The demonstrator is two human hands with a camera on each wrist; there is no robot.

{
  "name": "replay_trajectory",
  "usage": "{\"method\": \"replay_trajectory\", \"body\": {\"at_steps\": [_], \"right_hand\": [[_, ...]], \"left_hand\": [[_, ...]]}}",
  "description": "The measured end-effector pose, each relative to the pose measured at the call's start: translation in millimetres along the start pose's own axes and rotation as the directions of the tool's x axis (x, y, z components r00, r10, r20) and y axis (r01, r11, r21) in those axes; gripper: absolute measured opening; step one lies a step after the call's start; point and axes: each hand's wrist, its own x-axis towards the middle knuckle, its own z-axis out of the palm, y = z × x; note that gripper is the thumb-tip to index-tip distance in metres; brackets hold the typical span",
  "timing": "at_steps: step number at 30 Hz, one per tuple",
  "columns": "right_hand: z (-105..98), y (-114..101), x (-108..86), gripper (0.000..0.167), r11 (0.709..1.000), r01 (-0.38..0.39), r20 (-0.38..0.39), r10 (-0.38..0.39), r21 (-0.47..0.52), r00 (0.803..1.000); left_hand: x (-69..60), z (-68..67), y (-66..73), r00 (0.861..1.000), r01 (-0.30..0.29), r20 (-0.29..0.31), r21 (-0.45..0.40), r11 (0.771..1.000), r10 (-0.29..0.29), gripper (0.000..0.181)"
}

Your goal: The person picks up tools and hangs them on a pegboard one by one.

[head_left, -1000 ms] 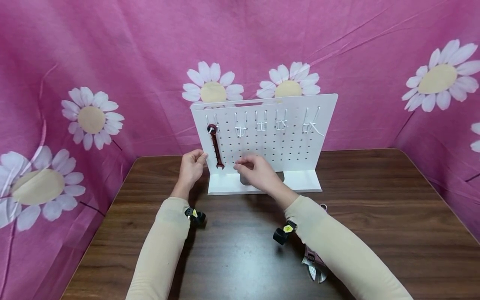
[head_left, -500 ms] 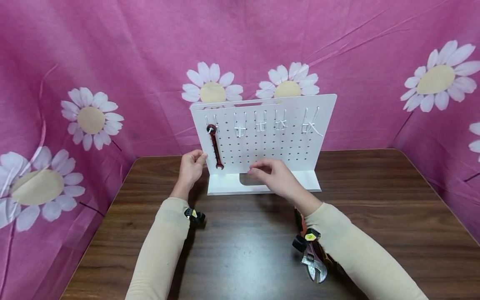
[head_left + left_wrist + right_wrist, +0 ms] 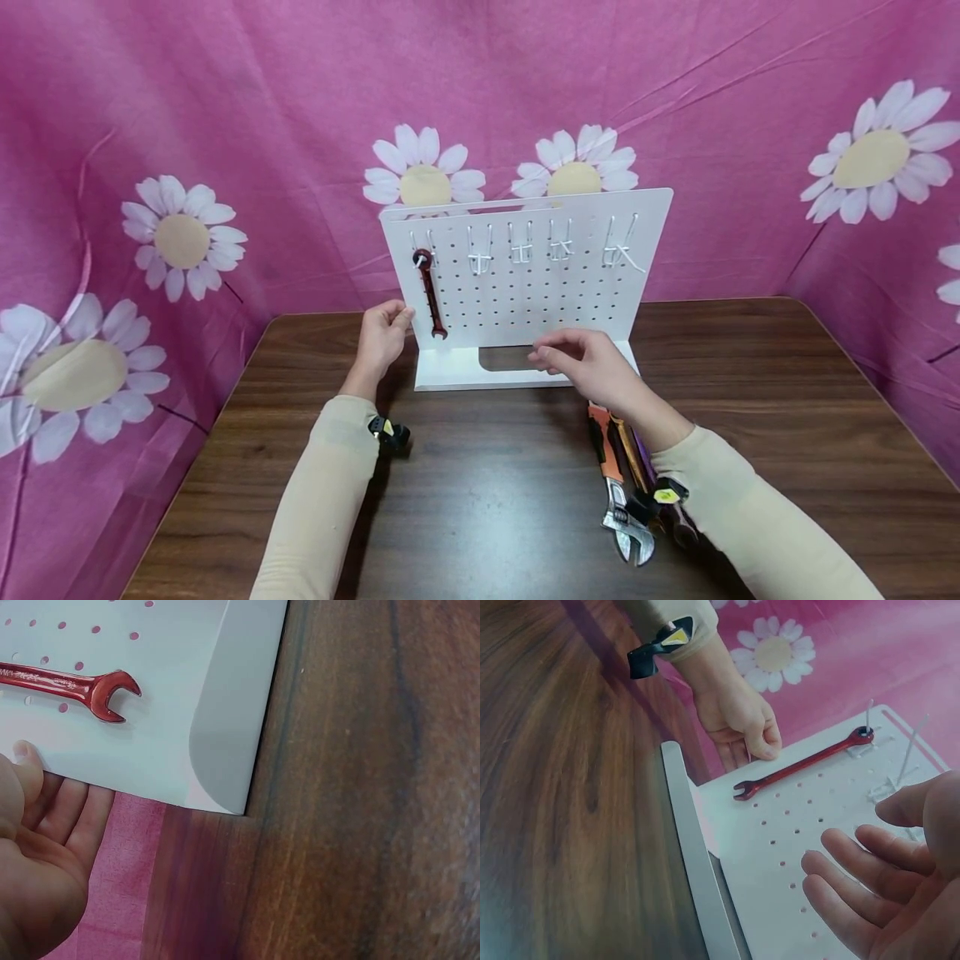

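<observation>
A white pegboard (image 3: 517, 304) stands on the table on its own flat base. My left hand (image 3: 382, 340) pinches its left edge, thumb in front and fingers behind, as the left wrist view shows. Close by, a red combination wrench (image 3: 71, 684) hangs by its ring end from the leftmost hook. In front of the board's lower right my right hand (image 3: 588, 365) is in the air, its fingers loosely bent and holding nothing. Below its wrist lies an adjustable wrench (image 3: 621, 517) with an orange and black handle, partly covered by the wrist camera.
Several white wire hooks (image 3: 521, 250) line the board's upper part. Beside the adjustable wrench lie more tools, one with a yellow-orange handle (image 3: 628, 450) and one purple; my right arm partly hides them. Behind the wooden table (image 3: 480, 467) hangs a pink flowered cloth (image 3: 300, 100).
My right hand has moved right and slightly down, away from the red wrench, uncovering the adjustable wrench and tools beside it. The left hand has stayed on the board's edge.
</observation>
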Motion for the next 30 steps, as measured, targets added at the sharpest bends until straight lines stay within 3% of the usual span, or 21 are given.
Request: {"method": "replay_trajectory", "body": {"at_steps": [10,21,30], "right_hand": [[-20.1,3.5,-23.7,0.029,0.996,-0.045,-0.020,0.044,-0.078,0.999],[-37.1,14.9,-49.7,0.032,0.995,-0.090,-0.038,0.088,-0.053,0.995],[-47.1,28.6,-68.5,0.031,0.991,-0.103,-0.059,0.098,-0.081,0.993]], "left_hand": [[0.6,0.4,-3.2,1.000,0.004,0.001,-0.022,1.000,-0.004,0.024],[0.9,1.0,-2.6,0.999,0.040,0.010,-0.047,0.998,-0.039,0.021],[0.6,0.9,-1.2,1.000,0.021,0.005,-0.047,0.999,-0.021,0.021]]}}
